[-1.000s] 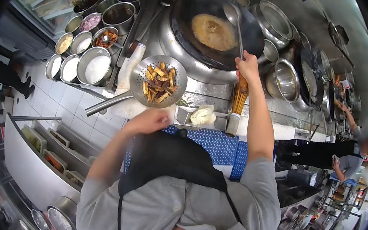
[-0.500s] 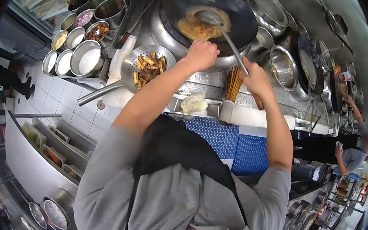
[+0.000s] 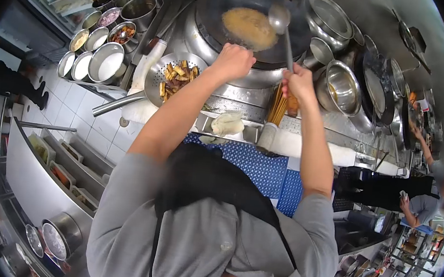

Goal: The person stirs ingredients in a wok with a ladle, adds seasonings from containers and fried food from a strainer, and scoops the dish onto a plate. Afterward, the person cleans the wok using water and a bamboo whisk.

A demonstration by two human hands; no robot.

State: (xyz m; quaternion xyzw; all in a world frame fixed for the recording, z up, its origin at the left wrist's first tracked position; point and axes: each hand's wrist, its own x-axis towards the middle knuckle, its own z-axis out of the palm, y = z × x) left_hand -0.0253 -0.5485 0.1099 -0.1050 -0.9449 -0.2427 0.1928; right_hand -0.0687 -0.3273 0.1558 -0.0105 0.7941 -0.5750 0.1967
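Observation:
My right hand (image 3: 299, 83) is wrapped round the wooden-ended handle of a metal ladle (image 3: 279, 19). The ladle's bowl is at the right side of a dark wok (image 3: 214, 2), beside a pool of bubbling brown liquid (image 3: 249, 29). At the wok's near edge is my left hand (image 3: 234, 62), its fingers closed; whatever they hold, if anything, is hidden. Left of it, a perforated strainer (image 3: 155, 80) with browned food pieces (image 3: 177, 77) rests on the counter, partly behind my left forearm.
Metal pots of ingredients (image 3: 108, 63) stand at the left. A bamboo brush (image 3: 276, 112) and a pale cloth (image 3: 227, 123) lie at the counter's front. Metal bowls (image 3: 341, 86) are at the right, and another person (image 3: 421, 202) stands farther right.
From beside the strainer, my left hand has moved forward to the wok's edge. The ladle dipped into the liquid and now is back at the wok's right side.

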